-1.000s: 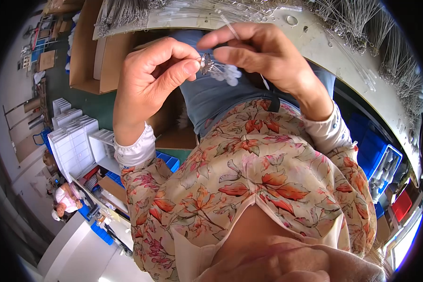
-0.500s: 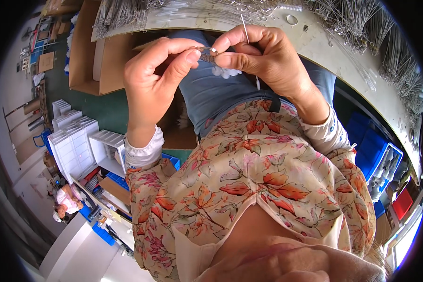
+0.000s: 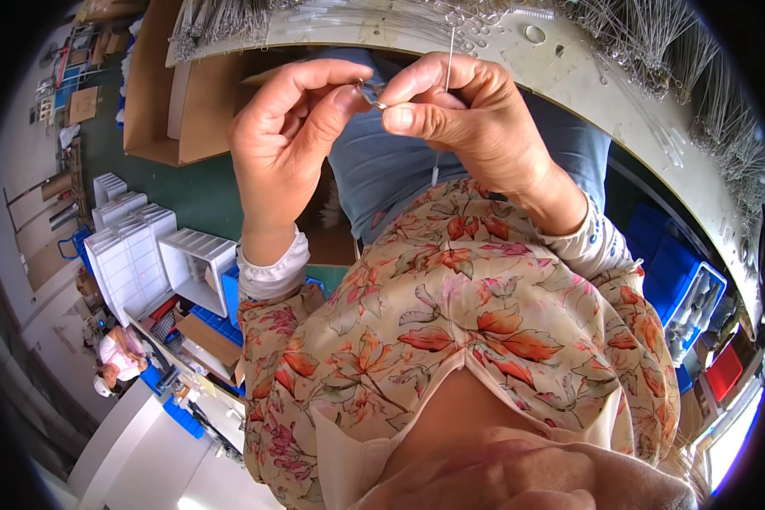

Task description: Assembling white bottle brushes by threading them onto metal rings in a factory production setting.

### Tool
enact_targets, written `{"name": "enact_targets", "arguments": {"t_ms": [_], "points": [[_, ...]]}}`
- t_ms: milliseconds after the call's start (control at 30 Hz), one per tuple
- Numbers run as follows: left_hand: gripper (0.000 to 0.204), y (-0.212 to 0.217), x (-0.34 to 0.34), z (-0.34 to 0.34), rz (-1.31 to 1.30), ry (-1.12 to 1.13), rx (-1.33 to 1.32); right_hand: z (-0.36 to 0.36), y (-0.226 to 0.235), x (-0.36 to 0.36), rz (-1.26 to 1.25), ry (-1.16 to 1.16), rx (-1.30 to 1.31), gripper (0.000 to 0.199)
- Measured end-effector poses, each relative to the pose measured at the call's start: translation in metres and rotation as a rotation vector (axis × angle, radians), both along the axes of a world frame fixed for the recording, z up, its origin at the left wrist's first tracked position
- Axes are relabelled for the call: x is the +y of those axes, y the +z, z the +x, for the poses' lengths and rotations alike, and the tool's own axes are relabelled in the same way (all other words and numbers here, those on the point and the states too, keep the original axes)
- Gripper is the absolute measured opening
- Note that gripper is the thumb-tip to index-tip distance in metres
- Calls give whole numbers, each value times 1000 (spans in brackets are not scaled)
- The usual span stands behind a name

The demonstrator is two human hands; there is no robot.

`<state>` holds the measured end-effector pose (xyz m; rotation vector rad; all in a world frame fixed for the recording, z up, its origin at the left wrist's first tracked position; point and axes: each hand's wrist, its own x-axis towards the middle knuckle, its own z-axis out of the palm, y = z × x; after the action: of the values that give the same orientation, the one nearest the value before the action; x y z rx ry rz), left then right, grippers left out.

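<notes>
My left hand point(image 3: 285, 136) pinches one side of a small metal wire ring point(image 3: 368, 90) between thumb and forefinger. From the other side, my right hand point(image 3: 476, 115) grips the same ring with thumb and forefinger. A thin straight rod point(image 3: 448, 64) with a pale lower end passes behind my right hand's fingers, poking out above and below them. Both hands are raised over my lap, just short of the bench edge. The ring's far part is hidden by my right fingertips.
Bundles of thin looped wires point(image 3: 637, 42) lie along the bench point(image 3: 569, 72), with a loose ring point(image 3: 534, 34) nearby. Left of my legs stands an open cardboard box point(image 3: 204, 110); white crates point(image 3: 136, 255) are farther back. A blue bin point(image 3: 671, 263) is at right. Another person point(image 3: 121, 357) is at lower left.
The ring has turned and now tilts down toward my right hand. The rod has swung closer to upright. White tufts that showed below my fingers are out of sight.
</notes>
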<state>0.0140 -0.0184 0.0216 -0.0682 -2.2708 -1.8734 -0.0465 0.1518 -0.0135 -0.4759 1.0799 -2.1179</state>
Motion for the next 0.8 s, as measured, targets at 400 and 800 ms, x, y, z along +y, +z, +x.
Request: {"name": "enact_targets", "arguments": {"t_ms": [400, 800], "points": [[12, -23, 2, -5, 205, 82, 155, -6, 13, -2, 373, -503, 985, 26], [10, -38, 18, -12, 115, 251, 315, 4, -10, -14, 277, -642, 1076, 39]]}}
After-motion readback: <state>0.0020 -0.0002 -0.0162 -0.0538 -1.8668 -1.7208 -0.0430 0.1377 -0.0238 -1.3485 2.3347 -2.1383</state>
